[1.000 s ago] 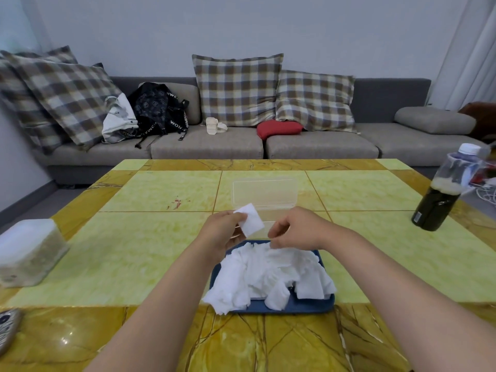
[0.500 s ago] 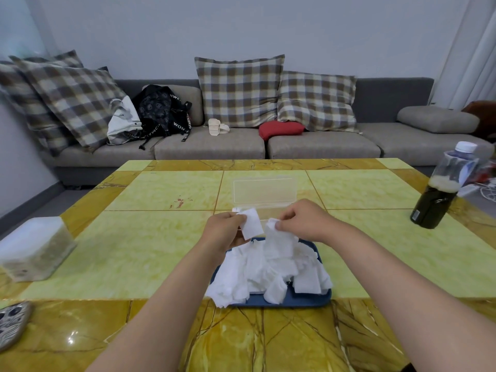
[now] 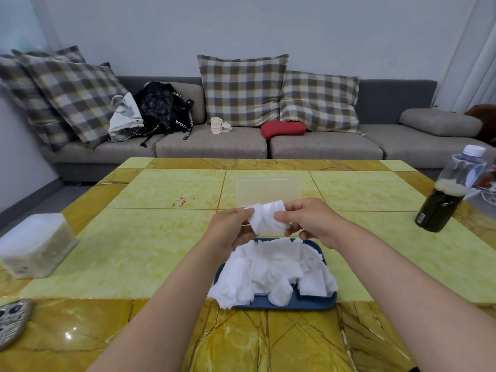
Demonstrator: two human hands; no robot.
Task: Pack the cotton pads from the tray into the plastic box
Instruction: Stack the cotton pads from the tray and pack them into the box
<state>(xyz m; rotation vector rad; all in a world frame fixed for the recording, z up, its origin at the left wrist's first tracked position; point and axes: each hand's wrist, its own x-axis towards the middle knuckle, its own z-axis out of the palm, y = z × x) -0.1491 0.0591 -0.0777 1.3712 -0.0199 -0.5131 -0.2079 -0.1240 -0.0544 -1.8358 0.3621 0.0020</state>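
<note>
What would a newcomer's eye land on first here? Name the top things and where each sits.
First, the left hand and right hand, centre, pinching white cotton pads between them above the far edge of the blue tray. Next, the loose heap of pads spilling over that tray near the front of the table. A clear plastic box sits just behind the hands; a dark bottle stands far right.

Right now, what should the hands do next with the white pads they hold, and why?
Probably carry the held pads a little forward and set them in the plastic box. Both the left hand and right hand pinch them above the far edge of the tray, and the box sits just beyond.
</note>
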